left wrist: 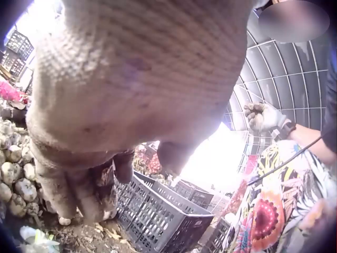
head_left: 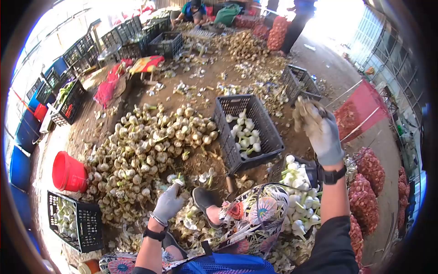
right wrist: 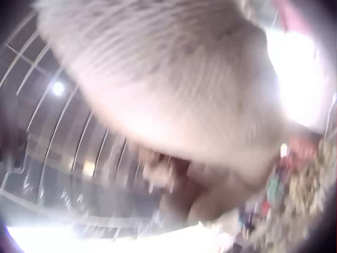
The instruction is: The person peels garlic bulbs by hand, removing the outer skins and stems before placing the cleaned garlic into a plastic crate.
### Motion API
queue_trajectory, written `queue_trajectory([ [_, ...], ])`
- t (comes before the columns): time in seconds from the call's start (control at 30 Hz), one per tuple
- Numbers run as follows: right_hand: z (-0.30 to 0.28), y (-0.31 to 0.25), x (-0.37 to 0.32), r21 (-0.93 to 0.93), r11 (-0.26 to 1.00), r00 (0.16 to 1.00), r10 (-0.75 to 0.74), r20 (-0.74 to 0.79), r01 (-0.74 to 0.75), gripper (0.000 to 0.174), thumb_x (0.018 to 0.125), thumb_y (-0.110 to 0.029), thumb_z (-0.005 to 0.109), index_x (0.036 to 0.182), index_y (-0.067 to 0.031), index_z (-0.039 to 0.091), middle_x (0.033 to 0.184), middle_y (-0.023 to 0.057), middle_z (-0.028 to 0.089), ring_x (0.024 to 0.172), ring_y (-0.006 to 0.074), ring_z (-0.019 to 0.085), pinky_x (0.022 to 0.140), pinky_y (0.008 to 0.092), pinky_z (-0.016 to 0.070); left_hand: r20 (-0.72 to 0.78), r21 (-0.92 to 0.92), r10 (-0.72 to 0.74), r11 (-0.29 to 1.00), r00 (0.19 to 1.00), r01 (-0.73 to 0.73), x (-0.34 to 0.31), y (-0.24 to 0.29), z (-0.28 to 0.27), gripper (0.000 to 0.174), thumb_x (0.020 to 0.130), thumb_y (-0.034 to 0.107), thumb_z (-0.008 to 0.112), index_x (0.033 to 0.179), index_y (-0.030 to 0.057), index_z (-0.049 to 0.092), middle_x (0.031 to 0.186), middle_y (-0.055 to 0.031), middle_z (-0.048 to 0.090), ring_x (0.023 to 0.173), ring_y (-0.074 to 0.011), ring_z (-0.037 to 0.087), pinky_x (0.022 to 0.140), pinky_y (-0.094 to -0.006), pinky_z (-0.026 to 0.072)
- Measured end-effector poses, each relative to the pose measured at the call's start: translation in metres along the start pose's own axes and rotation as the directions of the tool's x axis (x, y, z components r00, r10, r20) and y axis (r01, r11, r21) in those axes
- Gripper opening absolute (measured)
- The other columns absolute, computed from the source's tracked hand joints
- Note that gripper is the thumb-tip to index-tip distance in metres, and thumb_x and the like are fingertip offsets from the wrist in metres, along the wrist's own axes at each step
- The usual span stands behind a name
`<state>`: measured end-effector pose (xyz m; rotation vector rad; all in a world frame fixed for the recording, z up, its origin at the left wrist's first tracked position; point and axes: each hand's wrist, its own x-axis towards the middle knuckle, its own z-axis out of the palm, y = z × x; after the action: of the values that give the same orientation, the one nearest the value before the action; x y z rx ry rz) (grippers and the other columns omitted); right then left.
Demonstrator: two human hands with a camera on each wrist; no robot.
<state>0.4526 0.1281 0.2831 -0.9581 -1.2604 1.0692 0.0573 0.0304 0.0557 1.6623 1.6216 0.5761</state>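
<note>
My gloved left hand (head_left: pixel 168 205) is low at the near edge of a heap of garlic bulbs (head_left: pixel 137 155). At its fingertips in the head view is a pale garlic bulb (head_left: pixel 175 179) with a bit of green stem. Its fingers (left wrist: pixel 87 195) curl downward in the left wrist view and largely hide the bulb. My gloved right hand (head_left: pixel 321 132) is raised to the right, above a pile of trimmed white garlic (head_left: pixel 299 196). Its fingers are curled in toward the palm, and nothing shows between them.
A black crate (head_left: pixel 248 132) with some white garlic stands ahead. At left are a red bucket (head_left: pixel 69 171) and another crate (head_left: pixel 75 223). Red net sacks (head_left: pixel 365 196) line the right side. Loose skins litter the ground, and another person (head_left: pixel 191 11) crouches far back.
</note>
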Motion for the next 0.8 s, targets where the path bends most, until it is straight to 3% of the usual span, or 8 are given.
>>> queue_trajectory([
  [0.03,0.009,-0.016,0.004,-0.029,0.999,0.999,-0.035,0.038,0.036,0.034,0.097,-0.024,0.062,0.118,0.0034,0.063,0.094,0.0101,0.069,0.074,0.0181,0.065,0.066,0.0303,0.0514,-0.009,-0.002,0.022,1.0,1.0,-0.022,-0.001,0.009,-0.003,0.04,0.09,0.033,0.063,0.114,0.0015,0.055,0.1,-0.0286,0.064,0.097,-0.0475,0.061,0.079,-0.0497,0.0488],
  [0.13,0.027,-0.052,0.008,-0.09,0.982,0.983,-0.16,0.086,0.167,0.035,0.099,-0.027,0.059,0.119,0.0018,0.061,0.098,0.0112,0.066,0.081,0.0196,0.063,0.072,0.0312,0.0489,0.006,-0.051,0.004,0.999,1.0,-0.003,-0.007,0.024,-0.007,0.035,0.092,0.027,0.064,0.112,-0.002,0.058,0.093,-0.0151,0.068,0.085,-0.0231,0.065,0.079,-0.0364,0.0508],
  [0.27,0.014,-0.102,-0.03,-0.206,0.946,0.953,-0.202,0.226,0.25,0.029,0.099,-0.02,0.061,0.114,0.0044,0.064,0.098,0.0108,0.069,0.078,0.0161,0.065,0.07,0.0301,0.0526,0.025,-0.092,0.034,0.995,0.999,-0.031,-0.018,0.048,-0.012,0.035,0.092,0.026,0.064,0.112,-0.0022,0.059,0.091,-0.0134,0.068,0.083,-0.0194,0.063,0.078,-0.0345,0.0502],
  [0.4,-0.052,-0.115,-0.054,-0.448,0.882,0.989,-0.113,0.098,0.145,0.023,0.099,-0.018,0.059,0.108,0.002,0.067,0.096,0.0113,0.07,0.073,0.0135,0.064,0.067,0.0293,0.0518,-0.012,-0.201,0.093,0.975,0.996,-0.093,-0.01,0.063,-0.005,0.031,0.093,0.022,0.063,0.111,-0.0026,0.06,0.089,-0.0117,0.067,0.082,-0.0169,0.061,0.078,-0.0331,0.0498],
  [0.5,-0.085,-0.068,-0.048,-0.719,0.692,0.982,-0.17,-0.076,0.064,0.021,0.099,-0.016,0.059,0.097,0.003,0.069,0.087,0.0106,0.07,0.067,0.0114,0.063,0.061,0.0278,0.0497,-0.007,-0.22,0.119,0.968,0.993,-0.118,0.004,0.055,0.006,0.03,0.093,0.021,0.063,0.112,-0.0026,0.06,0.091,-0.0113,0.067,0.083,-0.0165,0.061,0.078,-0.0326,0.0497],
  [0.7,-0.064,0.132,-0.03,-0.233,0.905,0.932,0.326,-0.155,-0.355,0.026,0.095,-0.022,0.066,0.082,-0.0001,0.072,0.068,0.0031,0.066,0.056,0.0113,0.061,0.05,0.0268,0.0456,0.043,-0.191,-0.001,0.982,0.999,0.009,0.004,0.001,0.001,0.034,0.093,0.019,0.063,0.119,-0.0022,0.058,0.099,-0.0099,0.068,0.09,-0.0143,0.06,0.083,-0.0307,0.0483],
  [0.77,-0.065,0.202,-0.014,-0.339,0.805,0.873,0.458,-0.168,-0.487,0.027,0.094,-0.025,0.066,0.088,0.0002,0.073,0.067,0.0013,0.065,0.056,0.0101,0.059,0.052,0.0269,0.0467,0.032,-0.128,-0.088,0.988,0.996,0.091,0.001,-0.031,-0.004,0.033,0.094,0.026,0.062,0.113,-0.0016,0.06,0.091,-0.023,0.067,0.084,-0.0271,0.066,0.078,-0.0361,0.05],
  [0.8,-0.065,0.229,-0.004,-0.41,0.775,0.874,0.461,-0.156,-0.481,0.026,0.094,-0.025,0.066,0.09,0.0,0.073,0.067,0.0011,0.065,0.057,0.0092,0.059,0.053,0.0269,0.0467,0.053,-0.101,-0.189,0.976,0.981,0.194,-0.002,-0.016,-0.015,0.034,0.095,0.027,0.062,0.111,-0.0031,0.061,0.087,-0.0199,0.068,0.08,-0.0211,0.064,0.076,-0.034,0.0497],
])
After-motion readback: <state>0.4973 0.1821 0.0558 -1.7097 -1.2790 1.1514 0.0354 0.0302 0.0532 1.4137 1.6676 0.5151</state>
